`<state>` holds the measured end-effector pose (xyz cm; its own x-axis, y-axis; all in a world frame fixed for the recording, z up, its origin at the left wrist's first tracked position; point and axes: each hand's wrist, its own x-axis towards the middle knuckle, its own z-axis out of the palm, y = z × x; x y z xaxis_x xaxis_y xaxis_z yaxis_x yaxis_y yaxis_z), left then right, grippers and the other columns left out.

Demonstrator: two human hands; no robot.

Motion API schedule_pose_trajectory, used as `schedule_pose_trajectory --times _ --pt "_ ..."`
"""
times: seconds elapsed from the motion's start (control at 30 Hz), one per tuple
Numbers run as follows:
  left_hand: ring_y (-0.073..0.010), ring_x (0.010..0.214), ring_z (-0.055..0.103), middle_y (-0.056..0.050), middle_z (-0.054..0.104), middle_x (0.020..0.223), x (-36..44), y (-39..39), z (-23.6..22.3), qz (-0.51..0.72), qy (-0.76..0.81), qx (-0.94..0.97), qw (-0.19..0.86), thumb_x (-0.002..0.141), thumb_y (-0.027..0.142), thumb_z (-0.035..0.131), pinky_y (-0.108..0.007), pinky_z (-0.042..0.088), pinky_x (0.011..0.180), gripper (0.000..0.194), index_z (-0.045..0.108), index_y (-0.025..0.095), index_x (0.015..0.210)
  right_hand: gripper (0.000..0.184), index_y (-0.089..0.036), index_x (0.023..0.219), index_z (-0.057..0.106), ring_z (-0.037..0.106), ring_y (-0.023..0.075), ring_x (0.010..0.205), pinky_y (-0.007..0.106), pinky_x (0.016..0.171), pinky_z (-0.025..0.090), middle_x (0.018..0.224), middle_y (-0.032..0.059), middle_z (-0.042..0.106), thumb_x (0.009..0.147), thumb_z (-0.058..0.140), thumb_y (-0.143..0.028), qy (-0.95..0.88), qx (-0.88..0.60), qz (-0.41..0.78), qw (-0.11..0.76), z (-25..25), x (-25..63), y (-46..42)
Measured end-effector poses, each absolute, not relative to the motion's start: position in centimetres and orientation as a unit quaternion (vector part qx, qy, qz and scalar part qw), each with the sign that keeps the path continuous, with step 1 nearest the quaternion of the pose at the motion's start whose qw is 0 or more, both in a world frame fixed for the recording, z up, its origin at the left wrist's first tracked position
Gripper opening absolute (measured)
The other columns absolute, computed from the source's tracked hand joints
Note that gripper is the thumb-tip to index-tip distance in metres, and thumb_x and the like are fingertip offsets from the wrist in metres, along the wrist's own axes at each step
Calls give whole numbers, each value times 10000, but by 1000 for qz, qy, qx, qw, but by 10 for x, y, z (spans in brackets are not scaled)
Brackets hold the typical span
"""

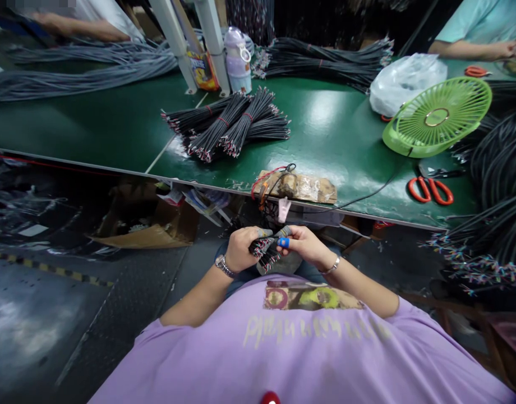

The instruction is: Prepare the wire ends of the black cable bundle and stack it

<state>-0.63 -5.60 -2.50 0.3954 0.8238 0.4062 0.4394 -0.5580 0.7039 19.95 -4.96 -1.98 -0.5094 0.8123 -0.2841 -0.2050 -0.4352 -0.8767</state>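
Just below the table's front edge, my left hand [243, 248] is closed round a bundle of short black cables [264, 251], whose stripped ends show red and white wire tips. My right hand [303, 244] meets it from the other side, its thumb and fingers pinched at the bundle's right side. Grey tape covers some fingertips, and a blue band [283, 242] wraps one right finger. Whether the right fingers grip one single cable is too small to make out. Above my hands, a pink clip [284, 209] hangs by a taped wooden block [311, 187] on the table edge.
Tied black cable bundles [236, 120] lie piled on the green table [329, 120]. To the right are a green fan [438, 118], red-handled scissors [430, 190] and long black cables [497, 168]. A bottle [238, 62] stands behind. Two other people sit across the table.
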Motion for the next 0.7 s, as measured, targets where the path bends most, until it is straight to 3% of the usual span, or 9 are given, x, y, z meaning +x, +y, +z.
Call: schedule_pose_trajectory --times 0.17,0.3,0.5,0.7 --pt "-152 693 638 -58 702 779 -3 -56 -21 358 411 743 389 757 225 609 -265 500 676 120 672 155 831 248 -127 709 648 578 83 529 187 513 468 629 13 672 632 785 -318 -483 -354 727 335 -18 201 -47" --pt "-122 605 585 -37 660 683 2 -58 -17 375 436 671 468 759 287 646 -228 475 581 155 649 132 748 259 -132 755 646 581 74 510 177 499 475 652 18 685 640 782 -321 -442 -360 748 340 -24 200 -47" --pt "-132 629 598 -33 668 689 3 -58 -19 408 465 618 486 729 328 684 -236 490 603 189 661 140 739 304 -151 750 604 520 64 410 229 471 534 582 -10 652 660 755 -400 -311 -372 786 383 -29 202 -43" --pt "-136 631 602 -39 673 698 4 -58 -22 406 466 611 495 718 330 695 -243 494 603 196 668 138 743 336 -141 741 604 543 60 449 212 466 531 639 -1 662 621 778 -402 -335 -399 763 383 -20 198 -42"
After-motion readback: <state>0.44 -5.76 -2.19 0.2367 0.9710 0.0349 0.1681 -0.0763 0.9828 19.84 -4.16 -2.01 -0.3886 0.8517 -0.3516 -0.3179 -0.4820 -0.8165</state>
